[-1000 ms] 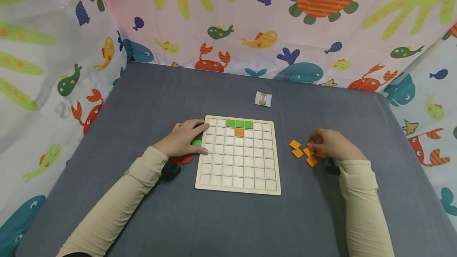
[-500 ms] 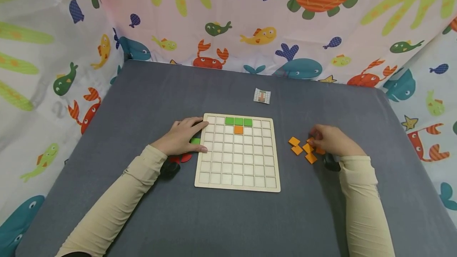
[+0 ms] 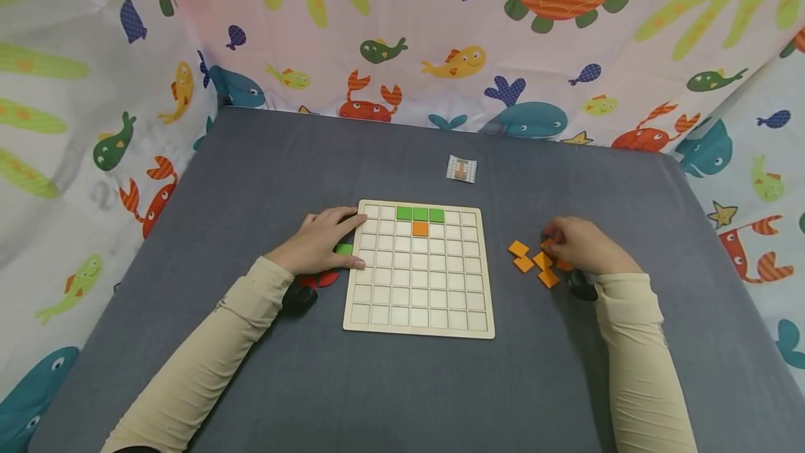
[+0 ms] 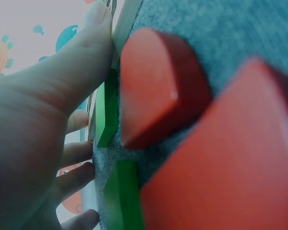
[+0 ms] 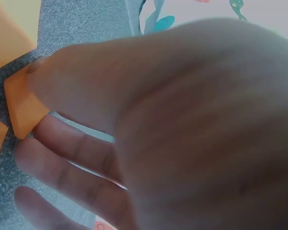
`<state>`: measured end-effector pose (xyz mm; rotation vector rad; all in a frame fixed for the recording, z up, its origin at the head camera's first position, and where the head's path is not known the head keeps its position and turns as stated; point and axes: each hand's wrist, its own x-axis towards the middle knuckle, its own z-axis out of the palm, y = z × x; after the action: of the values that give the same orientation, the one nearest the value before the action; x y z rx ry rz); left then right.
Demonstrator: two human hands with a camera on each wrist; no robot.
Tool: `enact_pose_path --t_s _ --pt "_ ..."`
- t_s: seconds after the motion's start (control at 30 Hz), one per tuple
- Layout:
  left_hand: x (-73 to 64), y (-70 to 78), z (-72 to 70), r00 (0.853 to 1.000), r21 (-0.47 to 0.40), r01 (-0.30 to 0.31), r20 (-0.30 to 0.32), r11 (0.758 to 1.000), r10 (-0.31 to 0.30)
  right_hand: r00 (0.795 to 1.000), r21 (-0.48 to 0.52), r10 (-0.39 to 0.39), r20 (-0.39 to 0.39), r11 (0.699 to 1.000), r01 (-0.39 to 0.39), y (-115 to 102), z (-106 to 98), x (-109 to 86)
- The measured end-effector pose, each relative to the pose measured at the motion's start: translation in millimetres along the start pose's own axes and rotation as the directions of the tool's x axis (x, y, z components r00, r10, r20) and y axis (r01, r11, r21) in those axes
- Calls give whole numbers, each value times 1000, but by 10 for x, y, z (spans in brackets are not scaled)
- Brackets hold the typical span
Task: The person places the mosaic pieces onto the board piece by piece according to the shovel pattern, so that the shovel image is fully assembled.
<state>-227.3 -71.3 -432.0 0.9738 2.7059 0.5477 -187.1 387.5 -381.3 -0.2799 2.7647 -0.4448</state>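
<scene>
A pale grid board (image 3: 418, 335) lies in the middle of the table. Three green tiles (image 3: 421, 214) sit in its top row, with one orange tile (image 3: 420, 229) below the middle one. My left hand (image 3: 317, 240) rests at the board's left edge, thumb and fingers spread over the rim. Beneath that hand are green tiles (image 4: 105, 112) and red pieces (image 4: 151, 91) with curved sides, partly hidden. On the right, my right hand (image 3: 581, 247) pinches an orange square tile (image 5: 24, 103) between thumb and fingers, at a loose group of orange tiles (image 3: 542, 261).
A small card (image 3: 462, 169) printed with a coloured grid pattern lies beyond the board. Grey cloth covers the table (image 3: 409, 397). A curtain (image 3: 415, 33) with sea animals hangs round the back and sides.
The view has tilted slightly. My left hand stays on the board's edge. My right hand shifts a little over the orange tiles; the tiles on the board are unchanged.
</scene>
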Motion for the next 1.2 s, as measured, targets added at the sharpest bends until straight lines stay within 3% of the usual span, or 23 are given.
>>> enact_pose_path --t_s 0.4,0.63,0.8,1.03,1.2 --pt "-18 9 -13 1000 -17 -5 -7 1000 5 1000 12 9 -1 1000 -9 -26 12 -5" --pt "-23 22 -31 1000 -24 -8 -10 1000 8 994 -47 -58 -92 997 54 -81 12 -10" --pt "-29 33 -42 1000 -22 -5 -8 1000 5 982 -80 -109 -154 992 98 -227 4 -4" --pt "-22 30 -31 1000 -12 -2 -6 1000 2 982 -47 -107 -159 994 100 -491 43 27" --pt "-24 25 -22 1000 -5 -4 -7 1000 4 970 -45 -159 -185 987 153 -628 139 62"
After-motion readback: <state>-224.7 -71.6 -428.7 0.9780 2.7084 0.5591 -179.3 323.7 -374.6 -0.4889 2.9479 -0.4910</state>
